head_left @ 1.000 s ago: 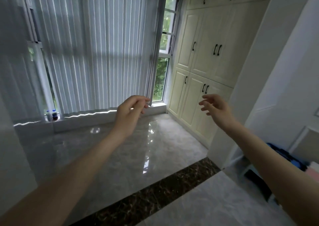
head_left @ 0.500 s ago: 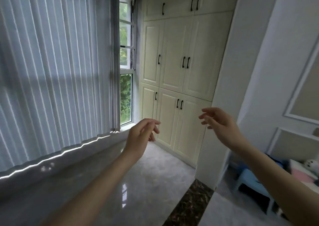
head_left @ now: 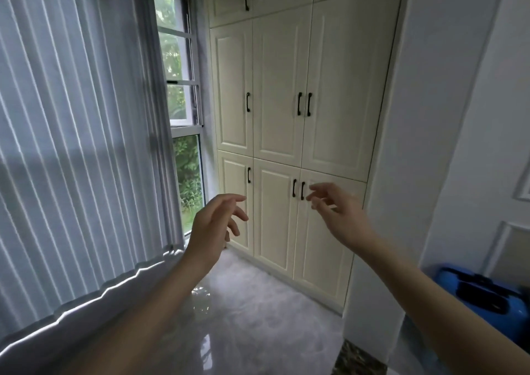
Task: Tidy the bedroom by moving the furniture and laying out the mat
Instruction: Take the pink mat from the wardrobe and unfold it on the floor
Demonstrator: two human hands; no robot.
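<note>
Both my arms reach forward at chest height and hold nothing. My left hand (head_left: 213,225) hangs in the air with loosely curled fingers, in front of the window's edge and the leftmost lower cupboard door. My right hand (head_left: 338,214) is raised with relaxed, spread fingers just in front of the black handles of the lower doors of the cream built-in wardrobe (head_left: 286,93). Neither hand touches the doors. No mat is in view.
Grey pleated curtains (head_left: 80,145) cover the window on the left, above a glossy marble floor (head_left: 252,317). A white wall pillar (head_left: 407,174) stands on the right. Behind it at the lower right sits a blue suitcase (head_left: 481,303). A dark marble strip (head_left: 358,360) crosses the floor.
My view has swung right and come closer to the wardrobe, which now fills the middle. Both hands stay raised and empty, now in front of the lower doors.
</note>
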